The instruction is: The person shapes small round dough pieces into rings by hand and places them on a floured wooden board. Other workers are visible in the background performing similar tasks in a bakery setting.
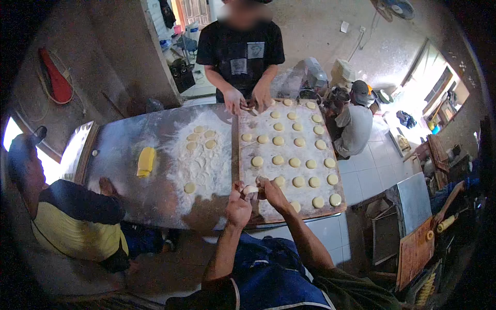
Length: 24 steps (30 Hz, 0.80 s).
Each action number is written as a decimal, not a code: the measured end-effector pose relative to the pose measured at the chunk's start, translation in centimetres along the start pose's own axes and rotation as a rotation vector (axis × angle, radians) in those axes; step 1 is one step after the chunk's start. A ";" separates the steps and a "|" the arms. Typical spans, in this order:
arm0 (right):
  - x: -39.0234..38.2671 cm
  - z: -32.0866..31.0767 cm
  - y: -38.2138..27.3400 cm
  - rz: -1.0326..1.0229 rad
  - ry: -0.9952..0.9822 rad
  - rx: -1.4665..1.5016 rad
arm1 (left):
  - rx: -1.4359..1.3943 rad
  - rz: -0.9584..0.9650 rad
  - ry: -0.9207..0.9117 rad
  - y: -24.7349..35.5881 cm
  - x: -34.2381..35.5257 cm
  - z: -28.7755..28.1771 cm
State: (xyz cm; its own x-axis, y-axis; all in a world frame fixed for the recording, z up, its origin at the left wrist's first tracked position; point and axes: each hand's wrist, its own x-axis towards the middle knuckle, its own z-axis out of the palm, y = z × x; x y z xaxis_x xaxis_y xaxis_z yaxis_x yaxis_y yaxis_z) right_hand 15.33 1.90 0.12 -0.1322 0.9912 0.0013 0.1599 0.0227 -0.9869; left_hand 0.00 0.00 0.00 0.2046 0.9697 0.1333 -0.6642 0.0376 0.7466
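Observation:
A pale, floury dough round (251, 190) is held up between my hands, over the near left corner of a wooden board (288, 150). My left hand (238, 206) has its fingers closed round one side of it. On the other side, the fingers of my right hand (270, 191) pinch its edge. Several flattened dough rounds (298, 182) lie in rough rows across the floured board. Left of the board, white flour (201, 168) is spread on the table, with a few more rounds in it, one of them a single dough round (189, 187) near the front.
A yellow dough block (146, 161) lies on the metal table (116, 150). Opposite, a person in a black shirt (243, 54) works at the board's far edge. Another person (77, 212) sits at the left. Someone in a grey shirt (356, 126) crouches beyond the right side.

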 end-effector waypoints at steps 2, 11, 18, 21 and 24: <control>-0.5 0.9 -1.8 -0.220 0.130 -0.038 | -0.112 -0.016 0.125 1.0 1.0 -0.1; -2.9 -1.7 -0.5 0.210 0.184 0.452 | 0.535 -0.045 0.341 -3.9 0.8 5.3; -3.4 -1.9 1.0 0.170 0.249 0.340 | 0.425 -0.164 0.344 -6.4 1.6 4.2; -3.4 -1.6 1.6 0.154 0.358 0.362 | 0.498 0.018 0.265 -6.1 1.9 3.7; -4.1 -2.0 1.7 -0.054 0.160 -0.317 | 1.016 0.004 0.185 -4.9 0.7 3.4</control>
State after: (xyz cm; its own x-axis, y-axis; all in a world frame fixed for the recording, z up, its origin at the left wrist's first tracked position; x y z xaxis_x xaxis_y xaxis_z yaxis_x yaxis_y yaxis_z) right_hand 18.10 -1.83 -1.23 0.0023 0.9948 0.1020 0.4558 0.0897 -0.8855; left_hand 5.80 -0.32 -1.36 0.0330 0.9945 0.0993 0.2741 -0.1045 0.9560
